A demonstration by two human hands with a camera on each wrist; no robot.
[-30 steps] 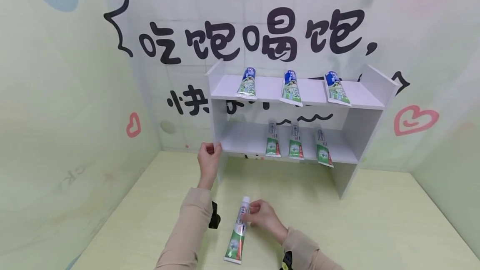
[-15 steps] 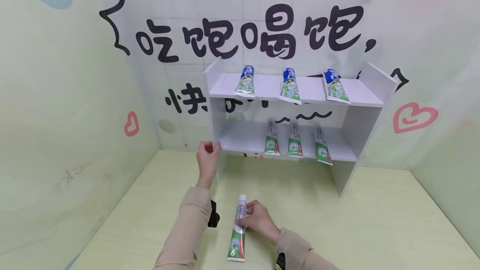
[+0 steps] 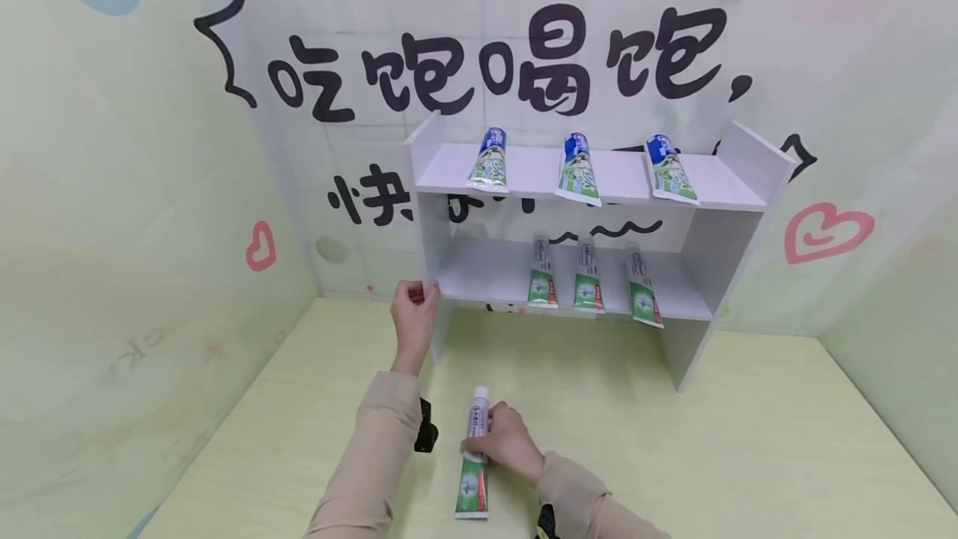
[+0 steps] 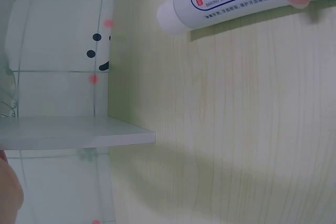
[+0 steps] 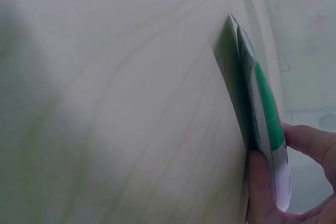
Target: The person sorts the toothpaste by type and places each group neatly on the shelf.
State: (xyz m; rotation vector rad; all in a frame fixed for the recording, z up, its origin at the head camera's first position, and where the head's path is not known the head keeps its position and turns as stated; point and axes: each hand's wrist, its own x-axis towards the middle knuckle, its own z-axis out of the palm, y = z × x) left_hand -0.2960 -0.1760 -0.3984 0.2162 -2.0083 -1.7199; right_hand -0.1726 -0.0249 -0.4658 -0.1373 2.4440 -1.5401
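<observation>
A white and green toothpaste tube (image 3: pixel 472 489) lies low over the table, its white cap pointing toward the shelf. My right hand (image 3: pixel 511 443) pinches it near the middle; the right wrist view has thumb and fingers on opposite sides of the tube (image 5: pixel 269 111). In the left wrist view its printed label reads baking soda toothpaste. At the white two-tier shelf (image 3: pixel 722 252), my left hand (image 3: pixel 413 318) grips the front edge of the left side panel, fingers curled. Only a little of the left hand (image 4: pixel 9 192) shows in the left wrist view, beside the panel (image 4: pixel 79 135).
Three blue and green toothpaste tubes, the middle one (image 3: pixel 578 169) among them, lie on the upper tier. Three white and green tubes, including a left one (image 3: pixel 542 277), lie on the lower tier, toward its right. Printed walls enclose the pale wooden table (image 3: pixel 748 439).
The tube has swung from tilted to nearly straight toward the shelf and shifted slightly. My right hand has moved a little left with it, its thumb further across. The left hand stays at the panel.
</observation>
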